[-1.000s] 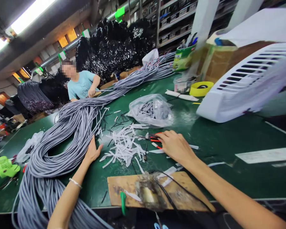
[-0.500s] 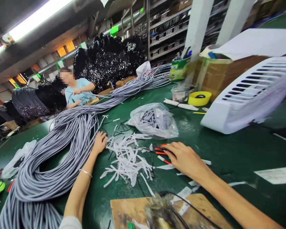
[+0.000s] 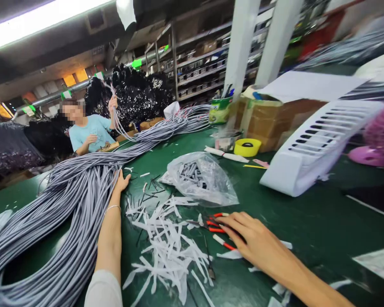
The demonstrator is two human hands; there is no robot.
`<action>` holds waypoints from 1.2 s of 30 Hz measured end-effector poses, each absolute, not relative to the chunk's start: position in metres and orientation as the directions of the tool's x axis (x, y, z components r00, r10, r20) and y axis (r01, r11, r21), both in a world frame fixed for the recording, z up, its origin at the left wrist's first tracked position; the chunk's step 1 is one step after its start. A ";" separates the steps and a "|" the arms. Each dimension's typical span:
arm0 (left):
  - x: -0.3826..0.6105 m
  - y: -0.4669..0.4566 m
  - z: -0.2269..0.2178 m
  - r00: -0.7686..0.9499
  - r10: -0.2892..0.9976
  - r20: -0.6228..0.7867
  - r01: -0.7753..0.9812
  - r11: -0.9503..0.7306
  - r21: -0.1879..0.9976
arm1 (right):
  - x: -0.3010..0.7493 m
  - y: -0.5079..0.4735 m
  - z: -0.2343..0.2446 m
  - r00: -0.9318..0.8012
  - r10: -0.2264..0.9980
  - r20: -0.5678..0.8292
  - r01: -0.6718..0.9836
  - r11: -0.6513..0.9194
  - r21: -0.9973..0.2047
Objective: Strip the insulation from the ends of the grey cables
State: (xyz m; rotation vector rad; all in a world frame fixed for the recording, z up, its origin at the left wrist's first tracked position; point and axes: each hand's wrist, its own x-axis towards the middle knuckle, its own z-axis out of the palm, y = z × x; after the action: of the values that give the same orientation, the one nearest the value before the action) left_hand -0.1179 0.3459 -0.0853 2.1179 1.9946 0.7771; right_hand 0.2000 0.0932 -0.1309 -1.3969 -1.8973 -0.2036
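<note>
A thick bundle of grey cables (image 3: 73, 200) runs across the green table (image 3: 310, 221) from the near left to the far middle. My left hand (image 3: 120, 182) is stretched far forward and rests against the bundle's right edge, fingers apart. My right hand (image 3: 252, 241) lies on the table over red-handled cutters (image 3: 215, 224), its fingers bent around the handles. Between my arms lies a scatter of white paper strips (image 3: 166, 243) and short black offcuts.
A clear plastic bag of cut pieces (image 3: 201, 179) lies beyond the cutters. A white vented housing (image 3: 320, 145), a cardboard box (image 3: 275, 115), a yellow tape roll (image 3: 247, 146) and a green pen tin (image 3: 220, 110) stand at the right. A person in a blue shirt (image 3: 89, 130) lifts cables across the table.
My left hand has reached further up along the cable bundle. My right hand stays on the cutters. The view has swung upward, and the person opposite has raised a hand with cables.
</note>
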 end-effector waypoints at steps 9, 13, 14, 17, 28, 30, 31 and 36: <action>-0.104 0.367 -0.080 0.198 0.944 0.263 0.859 -0.297 0.417 | 0.198 0.092 -0.125 -0.102 0.764 0.637 0.890 0.356 -0.285; -0.092 0.335 -0.086 0.347 0.914 0.209 0.828 -0.404 0.390 | 0.197 0.093 -0.128 -0.109 0.757 0.645 0.893 0.360 -0.271; -0.090 0.323 -0.088 0.380 0.904 0.194 0.816 -0.427 0.390 | 0.196 0.092 -0.128 -0.110 0.760 0.640 0.894 0.357 -0.270; -0.087 0.277 -0.093 0.468 0.870 0.156 0.774 -0.489 0.403 | 0.195 0.090 -0.127 -0.116 0.788 0.605 0.897 0.345 -0.276; -0.083 0.292 -0.072 0.272 0.928 0.256 0.855 -0.355 0.378 | 0.194 0.087 -0.117 -0.144 0.787 0.600 0.911 0.343 -0.232; -0.067 0.317 -0.068 0.250 0.932 0.264 0.862 -0.338 0.376 | 0.194 0.087 -0.113 -0.156 0.782 0.603 0.911 0.350 -0.218; -0.057 0.328 -0.067 0.262 0.930 0.259 0.860 -0.346 0.375 | 0.194 0.087 -0.112 -0.163 0.781 0.603 0.912 0.353 -0.210; -0.015 0.342 -0.076 0.519 0.846 0.121 0.777 -0.526 0.345 | 0.194 0.087 -0.110 -0.165 0.788 0.593 0.918 0.342 -0.199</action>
State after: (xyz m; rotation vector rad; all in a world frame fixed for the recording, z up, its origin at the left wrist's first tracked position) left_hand -0.0151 0.3421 -0.0758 2.5137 1.3704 0.4029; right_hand 0.1944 0.0866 -0.1099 -1.4866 -1.9928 -0.2715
